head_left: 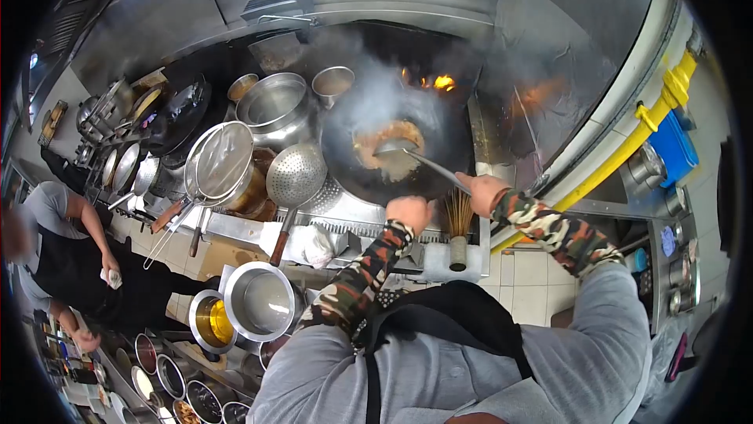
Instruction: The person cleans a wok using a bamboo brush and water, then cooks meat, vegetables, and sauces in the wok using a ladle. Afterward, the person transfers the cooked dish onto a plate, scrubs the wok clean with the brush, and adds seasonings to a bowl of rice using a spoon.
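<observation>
A large dark wok (345, 161) sits on the range, with brownish food (365, 141) in its middle and smoke rising from it. My left hand (409, 214) is closed at the wok's near edge; the exact grip is hidden under the fingers. In my right hand (482, 191) is the long handle of a metal ladle (396, 146), whose bowl rests in the food. Just below that hand stands a bamboo wok brush (457, 224). Both forearms wear camouflage sleeves.
Flames (443, 82) burn behind the wok. Left are a perforated skimmer (296, 175), mesh strainers (225, 161) and a steel pot (273, 102). A pot of liquid (263, 302) and a bowl of yellow oil (213, 322) stand nearer. Another person (86, 259) is far left. A yellow pipe (620, 153) runs right.
</observation>
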A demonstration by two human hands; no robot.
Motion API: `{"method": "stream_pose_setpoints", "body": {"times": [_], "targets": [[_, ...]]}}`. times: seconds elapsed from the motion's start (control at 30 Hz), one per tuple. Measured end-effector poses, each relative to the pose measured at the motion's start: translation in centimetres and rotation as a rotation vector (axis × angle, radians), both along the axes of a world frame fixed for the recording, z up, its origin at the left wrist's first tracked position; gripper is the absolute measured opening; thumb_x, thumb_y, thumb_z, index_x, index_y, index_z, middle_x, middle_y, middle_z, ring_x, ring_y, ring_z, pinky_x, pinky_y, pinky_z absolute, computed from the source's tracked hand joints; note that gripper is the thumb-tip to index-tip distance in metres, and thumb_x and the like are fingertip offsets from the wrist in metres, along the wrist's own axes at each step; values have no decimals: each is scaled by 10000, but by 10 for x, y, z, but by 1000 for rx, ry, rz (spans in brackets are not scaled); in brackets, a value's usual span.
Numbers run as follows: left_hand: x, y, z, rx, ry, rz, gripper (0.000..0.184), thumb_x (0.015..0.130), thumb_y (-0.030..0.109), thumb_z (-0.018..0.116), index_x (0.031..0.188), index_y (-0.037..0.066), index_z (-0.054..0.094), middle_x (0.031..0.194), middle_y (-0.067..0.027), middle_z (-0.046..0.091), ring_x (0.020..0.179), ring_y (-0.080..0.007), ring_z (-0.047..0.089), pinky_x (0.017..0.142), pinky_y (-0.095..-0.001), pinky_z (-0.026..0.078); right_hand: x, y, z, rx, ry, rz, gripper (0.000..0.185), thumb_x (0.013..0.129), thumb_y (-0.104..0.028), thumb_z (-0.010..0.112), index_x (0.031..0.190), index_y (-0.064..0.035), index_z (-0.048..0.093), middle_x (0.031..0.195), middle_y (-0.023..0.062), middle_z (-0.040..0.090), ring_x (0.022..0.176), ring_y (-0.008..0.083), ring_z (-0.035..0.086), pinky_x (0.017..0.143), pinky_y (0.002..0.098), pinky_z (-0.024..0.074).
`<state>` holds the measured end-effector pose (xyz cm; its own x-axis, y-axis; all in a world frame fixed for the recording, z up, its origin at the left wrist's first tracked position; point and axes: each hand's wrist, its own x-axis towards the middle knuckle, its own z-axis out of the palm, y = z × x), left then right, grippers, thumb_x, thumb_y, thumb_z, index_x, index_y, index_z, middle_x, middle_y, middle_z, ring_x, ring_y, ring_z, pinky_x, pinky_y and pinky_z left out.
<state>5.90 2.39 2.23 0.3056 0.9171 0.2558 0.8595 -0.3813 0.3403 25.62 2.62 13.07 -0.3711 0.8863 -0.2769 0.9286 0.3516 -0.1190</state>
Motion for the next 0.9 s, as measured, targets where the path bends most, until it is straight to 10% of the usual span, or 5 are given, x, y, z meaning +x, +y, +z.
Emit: {"method": "stream_pose_setpoints", "body": {"times": [0.9], "targets": [[-5, 1, 10, 102, -135, -39, 356, 839, 344, 559, 647, 58, 649, 640, -151, 628, 637, -339, 627, 601, -456, 501, 1, 4, 2, 24, 7, -45, 572, 772, -43, 512, 1341, -60, 453, 1008, 269, 630, 961, 383, 621, 848, 447, 482]]}}
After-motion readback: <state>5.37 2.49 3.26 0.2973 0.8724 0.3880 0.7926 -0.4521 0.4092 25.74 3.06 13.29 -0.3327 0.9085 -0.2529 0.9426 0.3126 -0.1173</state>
